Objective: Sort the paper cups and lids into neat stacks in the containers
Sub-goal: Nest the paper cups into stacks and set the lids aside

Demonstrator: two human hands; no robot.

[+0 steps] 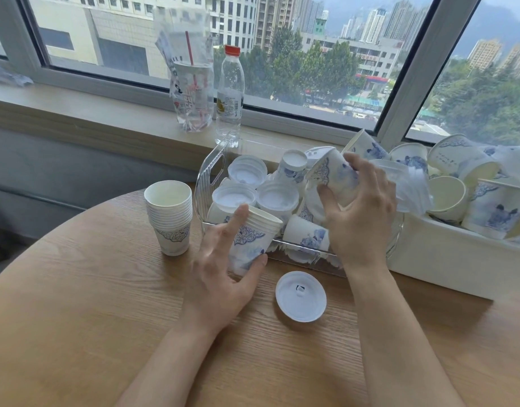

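Observation:
My left hand (220, 274) holds a short stack of white paper cups with blue print (252, 239), tilted, in front of the clear plastic container (206, 183). My right hand (361, 212) grips another blue-printed cup (332, 171) lying on its side above that container. Inside the container lie several lidded and loose cups (277, 198). A tall neat stack of cups (169, 215) stands on the table at the left. One white lid (300, 296) lies flat on the table between my arms.
A white bin (446, 259) at the right is piled with loose cups and a clear bag. On the window sill stand a water bottle (230, 95) and a bagged plastic drink cup (192, 92). The round wooden table (76, 318) curves away at the left.

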